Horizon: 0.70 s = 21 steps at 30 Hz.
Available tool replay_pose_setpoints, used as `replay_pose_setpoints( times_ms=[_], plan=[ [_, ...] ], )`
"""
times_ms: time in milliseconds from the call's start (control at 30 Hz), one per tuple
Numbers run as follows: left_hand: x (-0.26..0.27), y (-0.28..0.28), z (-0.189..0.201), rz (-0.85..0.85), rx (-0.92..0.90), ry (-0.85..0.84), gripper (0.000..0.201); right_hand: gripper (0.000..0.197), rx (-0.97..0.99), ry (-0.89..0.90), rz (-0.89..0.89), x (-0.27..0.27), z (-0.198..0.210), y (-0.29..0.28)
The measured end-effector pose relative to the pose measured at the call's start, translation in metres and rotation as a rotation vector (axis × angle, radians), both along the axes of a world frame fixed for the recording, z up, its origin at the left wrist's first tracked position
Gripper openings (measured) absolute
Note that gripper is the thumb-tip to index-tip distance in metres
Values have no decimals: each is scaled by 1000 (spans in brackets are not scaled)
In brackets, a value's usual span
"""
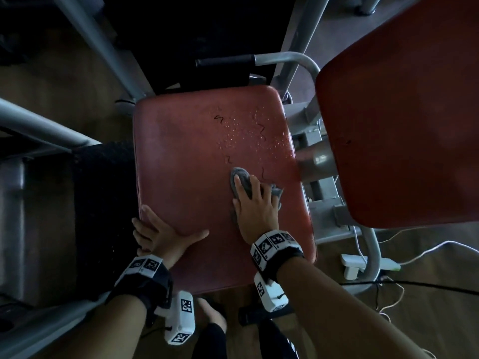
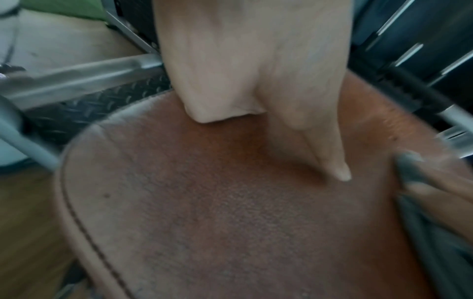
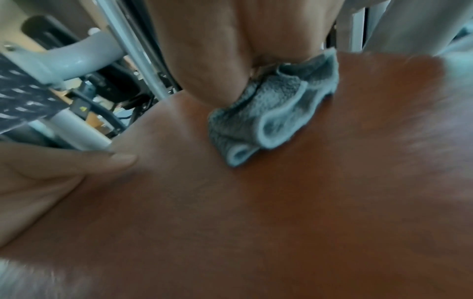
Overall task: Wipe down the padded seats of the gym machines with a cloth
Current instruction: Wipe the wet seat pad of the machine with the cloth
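A worn red padded seat fills the middle of the head view. My right hand holds a bunched grey cloth and presses it onto the seat's right half. Water droplets and thin dark squiggles lie on the pad beyond the cloth. In the right wrist view the cloth is crumpled under my palm on the seat. My left hand grips the seat's near-left edge, thumb flat on top of the pad and fingers over the side.
A second red pad overhangs on the right, on a grey post. A grey handle with a black grip sits behind the seat. Grey frame tubes and a black tread plate flank the left. White cables and a power strip lie on the floor.
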<state>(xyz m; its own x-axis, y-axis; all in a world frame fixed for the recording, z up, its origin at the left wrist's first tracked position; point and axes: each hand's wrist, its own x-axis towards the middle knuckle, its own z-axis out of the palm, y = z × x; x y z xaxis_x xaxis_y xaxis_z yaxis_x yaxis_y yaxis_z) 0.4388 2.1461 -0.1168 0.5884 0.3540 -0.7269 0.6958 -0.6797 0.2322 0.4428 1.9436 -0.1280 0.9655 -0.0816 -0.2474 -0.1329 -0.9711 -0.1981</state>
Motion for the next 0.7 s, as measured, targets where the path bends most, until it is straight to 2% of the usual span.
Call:
replay_pose_setpoints(
  times_ms=[133,433,700],
  plan=[
    [1,-2,6,-21,-3,26,167,54,-70,31,22,-12,10,-20],
    [1,-9,11,-30,29,-21,166,58,-4,227,-73,-55,29,-61],
    [0,-5,7,-34,19,-24,167,58,2,220,-66,-23,24,-66]
  ],
)
